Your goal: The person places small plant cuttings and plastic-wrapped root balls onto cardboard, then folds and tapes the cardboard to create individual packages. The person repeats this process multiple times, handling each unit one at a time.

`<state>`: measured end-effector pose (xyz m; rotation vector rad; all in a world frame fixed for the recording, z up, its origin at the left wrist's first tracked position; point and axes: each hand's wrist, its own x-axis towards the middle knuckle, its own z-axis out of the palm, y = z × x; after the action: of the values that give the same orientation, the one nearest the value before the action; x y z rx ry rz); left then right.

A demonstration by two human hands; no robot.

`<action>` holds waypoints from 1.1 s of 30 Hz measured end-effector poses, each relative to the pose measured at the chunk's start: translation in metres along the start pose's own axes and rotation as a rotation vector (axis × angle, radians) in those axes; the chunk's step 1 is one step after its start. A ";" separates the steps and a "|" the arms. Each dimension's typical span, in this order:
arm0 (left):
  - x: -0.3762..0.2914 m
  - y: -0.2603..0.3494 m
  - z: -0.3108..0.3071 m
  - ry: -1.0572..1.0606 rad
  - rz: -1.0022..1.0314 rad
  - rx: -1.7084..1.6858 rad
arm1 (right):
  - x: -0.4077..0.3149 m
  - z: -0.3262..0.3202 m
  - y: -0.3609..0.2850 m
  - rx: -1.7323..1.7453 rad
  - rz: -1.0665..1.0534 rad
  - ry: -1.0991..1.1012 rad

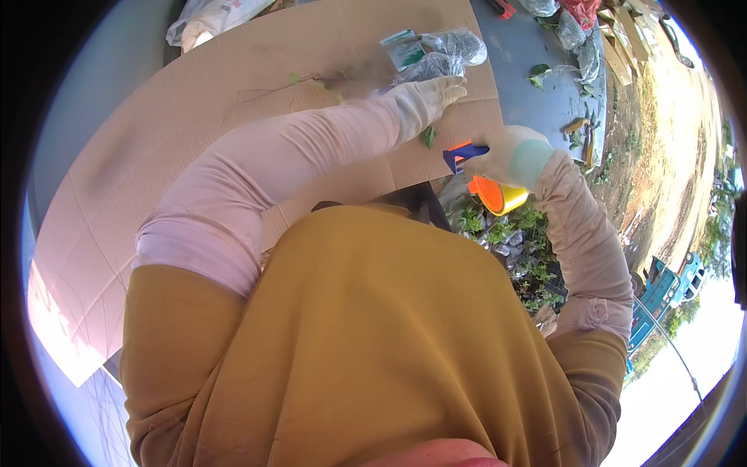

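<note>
My left hand (429,100), in a pale glove, lies against plastic-wrapped bundles (435,65) of bare-stemmed plants on a cardboard sheet (222,76). Whether its fingers grip them I cannot tell. A printed green-and-white label (405,51) is at the bundles' upper left. Gloved too, my right hand (505,154) is closed on a tape dispenser (465,156) with blue and orange parts, past the cardboard's right edge. Its orange hub and yellow roll (503,197) show below the hand. Between the hands a green leaf (429,137) rests on the cardboard.
On the grey table (513,70) at right are more plastic-wrapped bundles (575,35), loose leaves (538,76) and pruning shears (578,125). Leafy potted plants (513,245) stand below the table's near side. White plastic bags (222,20) lie at the upper left. A blue truck (653,303) is farther off.
</note>
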<state>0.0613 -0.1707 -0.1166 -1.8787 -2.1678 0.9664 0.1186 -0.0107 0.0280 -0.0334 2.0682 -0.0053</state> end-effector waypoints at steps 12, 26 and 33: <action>-0.005 0.013 -0.019 -0.077 0.076 0.048 | 0.066 -0.016 0.119 0.915 -0.061 -0.517; -0.077 0.009 -0.086 -0.230 -0.683 -2.136 | 0.190 -0.085 0.245 1.011 -0.404 0.622; -0.172 0.048 -0.130 0.016 -1.378 -2.439 | 0.268 -0.159 0.138 -0.026 0.100 0.838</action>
<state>0.2029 -0.2786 0.0144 -0.4910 1.7877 1.5208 -0.1522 0.1190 -0.1342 0.0692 2.9060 0.0823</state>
